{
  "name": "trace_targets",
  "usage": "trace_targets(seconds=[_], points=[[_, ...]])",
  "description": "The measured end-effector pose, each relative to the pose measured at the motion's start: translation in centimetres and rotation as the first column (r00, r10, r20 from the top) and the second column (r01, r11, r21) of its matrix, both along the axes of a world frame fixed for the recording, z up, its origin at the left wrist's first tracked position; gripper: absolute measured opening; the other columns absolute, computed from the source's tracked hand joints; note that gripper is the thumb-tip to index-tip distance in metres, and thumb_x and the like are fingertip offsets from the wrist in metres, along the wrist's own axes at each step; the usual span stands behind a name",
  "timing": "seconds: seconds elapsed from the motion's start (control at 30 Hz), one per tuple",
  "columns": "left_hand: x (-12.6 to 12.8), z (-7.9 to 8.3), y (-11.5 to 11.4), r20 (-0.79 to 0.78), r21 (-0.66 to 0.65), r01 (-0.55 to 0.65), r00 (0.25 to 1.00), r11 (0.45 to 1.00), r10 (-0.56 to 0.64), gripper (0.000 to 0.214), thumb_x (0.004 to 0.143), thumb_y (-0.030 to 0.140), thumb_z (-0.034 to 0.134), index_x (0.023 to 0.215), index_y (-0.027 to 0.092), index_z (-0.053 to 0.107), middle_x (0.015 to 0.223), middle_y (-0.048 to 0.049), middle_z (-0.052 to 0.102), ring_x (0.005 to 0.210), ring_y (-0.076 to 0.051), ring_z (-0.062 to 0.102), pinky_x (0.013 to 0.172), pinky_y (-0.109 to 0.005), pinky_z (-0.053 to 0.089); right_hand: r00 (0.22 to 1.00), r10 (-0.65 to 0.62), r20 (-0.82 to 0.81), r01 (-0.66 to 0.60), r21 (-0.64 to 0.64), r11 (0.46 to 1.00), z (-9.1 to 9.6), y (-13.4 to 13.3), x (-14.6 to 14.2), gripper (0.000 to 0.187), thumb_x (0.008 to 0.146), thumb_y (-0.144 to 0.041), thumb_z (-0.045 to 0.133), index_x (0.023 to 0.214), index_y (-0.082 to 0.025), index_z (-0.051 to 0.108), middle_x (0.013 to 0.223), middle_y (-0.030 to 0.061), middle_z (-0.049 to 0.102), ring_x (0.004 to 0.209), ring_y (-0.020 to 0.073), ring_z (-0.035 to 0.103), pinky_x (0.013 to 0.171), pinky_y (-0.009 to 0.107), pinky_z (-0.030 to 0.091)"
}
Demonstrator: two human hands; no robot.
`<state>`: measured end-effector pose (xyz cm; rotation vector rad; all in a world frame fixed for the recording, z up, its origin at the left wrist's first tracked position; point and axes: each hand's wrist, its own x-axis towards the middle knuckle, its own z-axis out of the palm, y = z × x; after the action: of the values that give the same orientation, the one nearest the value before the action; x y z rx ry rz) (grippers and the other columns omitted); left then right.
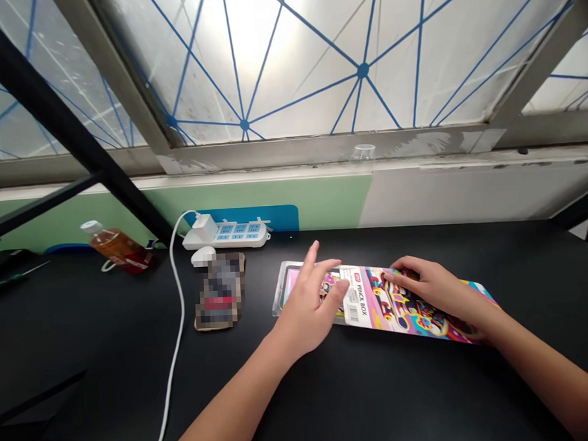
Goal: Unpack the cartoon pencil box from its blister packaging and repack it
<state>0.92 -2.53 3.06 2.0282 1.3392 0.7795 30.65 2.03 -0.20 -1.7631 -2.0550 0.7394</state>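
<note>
A colourful cardboard pencil box sleeve (pixel 382 301) printed "PENCIL BOX" lies flat on the black table. From its left end juts a clear plastic tray (pixel 279 292) with a brightly printed pencil box partly visible inside. My left hand (pixel 308 311) is over this tray and the sleeve's left end, its fingers spread apart. Whether its fingertips touch the packaging I cannot tell. My right hand (pixel 436 289) rests across the sleeve, thumb on the printed face and fingers bent at the far edge, holding it. Part of the sleeve's right end is hidden beneath my right hand and wrist.
A blurred-out phone-shaped object (pixel 220 292) lies left of the tray, with a white mouse-like item (pixel 203 256) behind it. A white power strip (pixel 241 235) with a trailing cable (pixel 179 297) sits by the wall. Farther left is a drink bottle (pixel 122 249).
</note>
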Motion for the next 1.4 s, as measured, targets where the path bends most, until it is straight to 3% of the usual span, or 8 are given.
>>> trace_targets(seconds=[0.13, 0.33, 0.57, 0.77, 1.03, 1.23, 1.33, 1.4], points=[[-2.1, -0.3, 1.6, -0.057, 0.013, -0.18, 0.982, 0.984, 0.18, 0.047, 0.102, 0.055, 0.043, 0.136, 0.025, 0.057, 0.171, -0.0088, 0.013, 0.157, -0.031, 0.002, 0.123, -0.058, 0.018, 0.993, 0.112, -0.027, -0.114, -0.06, 0.992, 0.1, 0.7, 1.9, 0.052, 0.08, -0.065, 0.066, 0.113, -0.025, 0.07, 0.115, 0.0083, 0.074, 0.103, 0.0315, 0.07, 0.087, 0.04, 0.058], [-2.7, -1.3, 2.4, 0.117, -0.107, -0.169, 0.977, 0.98, 0.181, 0.041, 0.102, 0.049, 0.046, 0.129, 0.023, 0.061, 0.164, -0.0129, 0.033, 0.153, -0.028, 0.028, 0.121, -0.046, 0.03, 0.986, 0.165, 0.019, -0.165, -0.022, 0.986, -0.4, 1.8, 1.4, 0.071, 0.073, -0.065, 0.073, 0.131, -0.025, 0.062, 0.135, 0.0128, 0.066, 0.123, 0.0373, 0.062, 0.1, 0.044, 0.055], [-2.8, -1.3, 2.4, 0.165, -0.07, -0.181, 0.968, 0.981, 0.191, 0.041, 0.101, 0.05, 0.045, 0.126, 0.022, 0.063, 0.161, -0.0129, 0.039, 0.153, -0.028, 0.028, 0.12, -0.047, 0.032, 0.919, 0.347, 0.189, -0.36, 0.039, 0.932, 1.0, 3.1, -7.3, 0.06, 0.084, -0.064, 0.061, 0.129, -0.024, 0.063, 0.131, 0.0138, 0.066, 0.117, 0.0344, 0.064, 0.097, 0.046, 0.052], [-3.2, -1.4, 2.9, -0.014, 0.001, -0.202, 0.979, 0.979, 0.202, 0.036, 0.102, 0.045, 0.046, 0.124, 0.023, 0.064, 0.156, -0.0114, 0.047, 0.152, -0.028, 0.03, 0.118, -0.049, 0.035, 0.85, 0.426, 0.31, -0.476, 0.108, 0.873, 1.8, 3.8, -13.8, 0.048, 0.092, -0.058, 0.052, 0.125, -0.024, 0.062, 0.129, 0.0136, 0.066, 0.115, 0.0335, 0.063, 0.093, 0.049, 0.049], [-3.2, -2.3, 2.5, -0.438, 0.24, -0.065, 0.883, 0.969, 0.168, 0.041, 0.103, 0.043, 0.044, 0.133, 0.018, 0.057, 0.148, -0.0148, 0.054, 0.142, -0.036, 0.042, 0.108, -0.057, 0.042, 0.905, 0.306, 0.294, -0.35, 0.108, 0.93, 1.4, 2.8, -6.1, 0.058, 0.091, -0.068, 0.05, 0.128, -0.025, 0.062, 0.134, 0.0116, 0.066, 0.117, 0.0336, 0.064, 0.099, 0.051, 0.048], [-2.8, -2.1, 2.4, -0.455, 0.351, 0.013, 0.876, 0.936, 0.158, 0.051, 0.095, 0.05, 0.062, 0.133, 0.016, 0.057, 0.125, -0.0133, 0.064, 0.119, -0.031, 0.055, 0.101, -0.048, 0.047, 0.978, 0.174, 0.113, -0.186, 0.112, 0.976, 0.1, 0.5, -1.2, 0.056, 0.081, -0.066, 0.066, 0.119, -0.025, 0.065, 0.115, 0.01, 0.074, 0.099, 0.0307, 0.072, 0.081, 0.04, 0.058], [-2.6, -1.6, 2.3, -0.412, 0.494, 0.024, 0.887, 0.869, 0.209, 0.06, 0.084, 0.056, 0.073, 0.127, 0.016, 0.06, 0.116, -0.0129, 0.065, 0.11, -0.031, 0.056, 0.098, -0.046, 0.048, 0.964, 0.153, 0.218, -0.22, 0.331, 0.918, 0.5, -0.4, -1.2, 0.051, 0.075, -0.067, 0.073, 0.1, -0.024, 0.064, 0.095, 0.0079, 0.074, 0.086, 0.0305, 0.071, 0.076, 0.043, 0.057], [-2.6, -1.1, 2.0, -0.369, 0.596, 0.017, 0.893, 0.803, 0.255, 0.05, 0.081, 0.054, 0.077, 0.112, 0.017, 0.064, 0.108, -0.0104, 0.066, 0.104, -0.029, 0.058, 0.1, -0.047, 0.046, 0.949, 0.137, 0.284, -0.271, 0.514, 0.814, 1.2, -1.2, -1.7, 0.043, 0.079, -0.063, 0.071, 0.092, -0.024, 0.058, 0.091, 0.0072, 0.072, 0.085, 0.0293, 0.069, 0.08, 0.046, 0.055]])
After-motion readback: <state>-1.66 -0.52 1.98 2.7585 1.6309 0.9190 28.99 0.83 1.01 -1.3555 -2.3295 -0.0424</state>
